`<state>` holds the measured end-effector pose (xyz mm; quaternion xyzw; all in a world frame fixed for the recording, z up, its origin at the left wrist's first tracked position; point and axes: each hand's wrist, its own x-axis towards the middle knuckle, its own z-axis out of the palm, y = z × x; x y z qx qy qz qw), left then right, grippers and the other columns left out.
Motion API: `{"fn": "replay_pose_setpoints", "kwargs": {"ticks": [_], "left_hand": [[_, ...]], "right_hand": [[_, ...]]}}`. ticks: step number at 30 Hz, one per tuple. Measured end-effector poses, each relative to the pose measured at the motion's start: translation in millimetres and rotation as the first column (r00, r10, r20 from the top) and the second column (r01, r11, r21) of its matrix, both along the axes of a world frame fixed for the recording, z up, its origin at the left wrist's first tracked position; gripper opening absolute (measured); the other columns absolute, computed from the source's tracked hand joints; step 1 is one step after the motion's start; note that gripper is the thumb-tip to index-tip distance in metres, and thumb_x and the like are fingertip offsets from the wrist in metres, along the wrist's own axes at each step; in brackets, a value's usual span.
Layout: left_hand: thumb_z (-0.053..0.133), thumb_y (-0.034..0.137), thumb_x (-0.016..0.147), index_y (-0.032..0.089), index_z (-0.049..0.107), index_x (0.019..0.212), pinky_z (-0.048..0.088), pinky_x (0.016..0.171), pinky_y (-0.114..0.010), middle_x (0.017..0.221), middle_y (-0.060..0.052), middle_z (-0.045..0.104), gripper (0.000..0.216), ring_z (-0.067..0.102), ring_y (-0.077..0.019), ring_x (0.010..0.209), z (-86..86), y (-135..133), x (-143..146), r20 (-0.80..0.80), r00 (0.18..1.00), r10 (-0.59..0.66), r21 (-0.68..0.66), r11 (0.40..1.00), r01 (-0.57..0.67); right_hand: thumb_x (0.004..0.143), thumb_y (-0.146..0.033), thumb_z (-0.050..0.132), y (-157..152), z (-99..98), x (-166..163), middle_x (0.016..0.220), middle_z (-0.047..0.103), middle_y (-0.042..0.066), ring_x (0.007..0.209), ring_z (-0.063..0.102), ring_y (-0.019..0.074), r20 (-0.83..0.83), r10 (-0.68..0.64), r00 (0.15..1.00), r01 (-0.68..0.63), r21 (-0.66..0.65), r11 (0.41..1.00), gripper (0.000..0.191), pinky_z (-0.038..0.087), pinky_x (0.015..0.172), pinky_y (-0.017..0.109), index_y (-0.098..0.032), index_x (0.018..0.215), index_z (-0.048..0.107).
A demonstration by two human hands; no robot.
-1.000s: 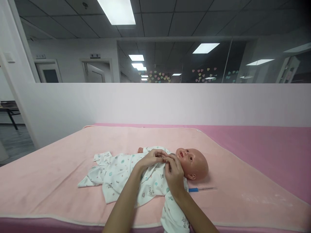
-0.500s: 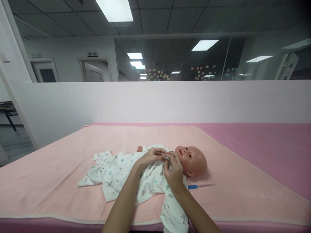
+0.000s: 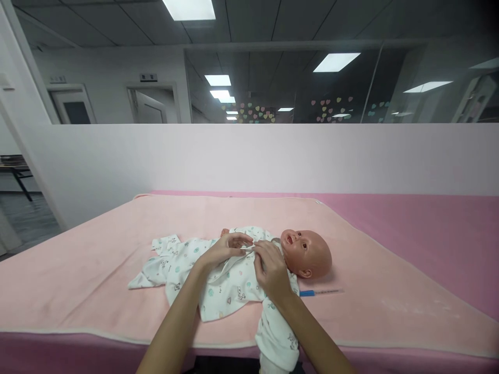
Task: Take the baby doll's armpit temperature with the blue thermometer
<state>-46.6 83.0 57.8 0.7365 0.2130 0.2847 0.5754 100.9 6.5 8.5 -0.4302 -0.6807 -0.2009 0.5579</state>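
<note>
Romper (image 3: 218,278) on doll (image 3: 307,254) — fingers of left hand (image 3: 223,250) and right hand (image 3: 272,270) pinch its chest flaps — blue-tipped stick (image 3: 319,293) beside.

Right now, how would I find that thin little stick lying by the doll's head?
Find the pale pink blanket spread over the darker pink bed. A bald baby doll in a white printed romper lies on it, head to the right. Just nearer the camera than its head lies the slim stick, the only straight, blue-ended thing there.
</note>
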Motion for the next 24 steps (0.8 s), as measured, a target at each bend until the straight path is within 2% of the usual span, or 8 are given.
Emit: {"fn": "replay_pose_setpoints", "kwargs": {"ticks": [4,10,18,24], "left_hand": [[0.074,0.019,0.058,0.014,0.064,0.093,0.042,0.078,-0.026,0.091,-0.006,0.063,0.036,0.056,-0.0140,0.083,-9.7,1.7,1.7,0.074,0.996,0.042,-0.092,0.995,-0.036],[0.080,0.026,0.050,0.013,0.066,0.091,0.043,0.072,-0.026,0.085,-0.009,0.064,0.045,0.057,-0.0146,0.076,-19.2,-0.6,0.4,0.115,0.991,0.073,-0.124,0.991,-0.059],[0.081,0.026,0.050,0.011,0.066,0.092,0.043,0.077,-0.028,0.086,-0.009,0.064,0.047,0.057,-0.0134,0.076,-19.5,-9.0,-2.5,0.135,0.987,0.092,-0.129,0.989,-0.075],[0.082,0.024,0.048,0.010,0.067,0.092,0.042,0.072,-0.025,0.082,-0.008,0.064,0.048,0.057,-0.0111,0.070,-25.1,-6.1,-2.1,0.203,0.977,0.061,-0.166,0.986,-0.028]], "right_hand": [[0.082,-0.011,0.041,-2.7,0.5,-2.7,0.086,0.063,0.006,0.086,0.058,0.0197,0.074,0.036,0.997,-0.033,-0.049,0.998,0.020,0.046,0.078,0.037,-0.019,0.093,0.056],[0.082,-0.021,0.049,6.4,-18.7,1.9,0.083,0.062,0.007,0.080,0.057,0.0208,0.057,0.012,0.998,-0.017,0.077,0.997,0.010,0.043,0.076,0.036,-0.019,0.088,0.057],[0.084,-0.023,0.044,15.0,-33.5,5.7,0.085,0.061,0.009,0.081,0.055,0.0213,0.119,-0.066,0.991,0.044,0.181,0.983,0.018,0.039,0.078,0.036,-0.017,0.080,0.061],[0.083,-0.023,0.044,17.6,-35.1,5.1,0.081,0.059,0.008,0.076,0.054,0.0204,0.185,-0.131,0.974,0.097,0.182,0.979,0.019,0.039,0.075,0.036,-0.016,0.088,0.061]]}}
